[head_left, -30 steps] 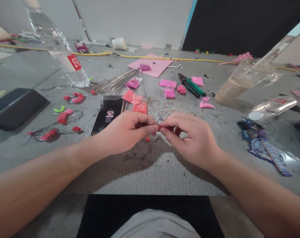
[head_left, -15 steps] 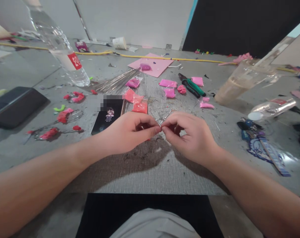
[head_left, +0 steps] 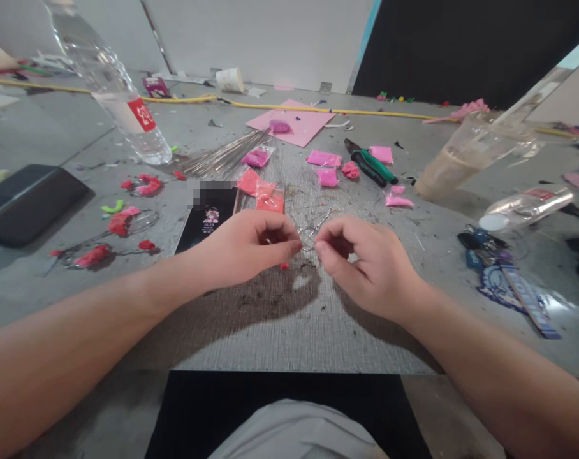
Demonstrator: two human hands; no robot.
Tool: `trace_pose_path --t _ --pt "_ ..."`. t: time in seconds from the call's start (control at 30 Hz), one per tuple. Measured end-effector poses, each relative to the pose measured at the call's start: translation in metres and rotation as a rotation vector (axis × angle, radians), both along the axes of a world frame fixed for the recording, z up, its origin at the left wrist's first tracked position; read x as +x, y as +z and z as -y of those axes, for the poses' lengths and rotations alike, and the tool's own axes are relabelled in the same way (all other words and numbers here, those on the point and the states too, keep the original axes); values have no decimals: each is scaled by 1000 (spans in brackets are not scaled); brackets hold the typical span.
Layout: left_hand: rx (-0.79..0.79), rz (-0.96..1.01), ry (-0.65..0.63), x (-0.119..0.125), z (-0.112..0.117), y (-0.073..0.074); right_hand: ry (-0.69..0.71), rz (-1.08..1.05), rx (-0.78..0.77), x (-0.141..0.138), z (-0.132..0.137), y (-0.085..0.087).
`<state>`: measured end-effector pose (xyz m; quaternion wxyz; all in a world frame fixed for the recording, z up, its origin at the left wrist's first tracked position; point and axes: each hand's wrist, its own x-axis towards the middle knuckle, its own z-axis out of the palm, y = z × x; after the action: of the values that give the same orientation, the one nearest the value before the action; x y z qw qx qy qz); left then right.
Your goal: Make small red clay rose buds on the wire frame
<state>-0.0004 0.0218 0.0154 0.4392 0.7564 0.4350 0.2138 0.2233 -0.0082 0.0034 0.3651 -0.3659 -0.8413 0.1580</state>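
Between left hand (head_left: 251, 245) and right hand (head_left: 370, 268): thin looped wire (head_left: 310, 230).
Left grip: thumb and finger close together; cannot tell whether pinching anything.
Right grip: likewise.
Below left grip: red bit (head_left: 284, 266).
Wire care: light pressure probably avoids kinks.

From my remote seat I see a streaky grey surface (head_left: 289, 354) meeting a pale wall (head_left: 261, 38), divided at left by a narrow strip (head_left: 155, 35) (it slants in my view). Rightward stands a black panel (head_left: 442, 51) with a light-blue edge (head_left: 367, 29). A small metal bracket (head_left: 325, 88) sits low on the wall. Glare (head_left: 560, 309) whitens the surface's right side; shadow (head_left: 251, 319) darkens its near part.
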Motion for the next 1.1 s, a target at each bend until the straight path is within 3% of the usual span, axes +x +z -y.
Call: trace_pose_path --t 0.1,0.17,0.3,0.43,0.63,1.1 --pt "326 -171 -63 -4 -7 -6 20 -71 -167 -3 1 -2" --pt "443 -254 -110 -7 -13 -12 2 -191 -329 -5 1 -4" --pt "384 -337 -173 -11 -18 -21 -81 -478 -683 -8 -3 -7" --pt "371 -353 -147 -10 -19 -21 -36 -701 -865 -5 -8 -9" --pt "423 -381 -79 -10 -22 -20 7 -694 -875 -2 -12 -10" --pt "468 -336 8 -16 -28 -29 -46 -553 -686 -3 -7 -6"
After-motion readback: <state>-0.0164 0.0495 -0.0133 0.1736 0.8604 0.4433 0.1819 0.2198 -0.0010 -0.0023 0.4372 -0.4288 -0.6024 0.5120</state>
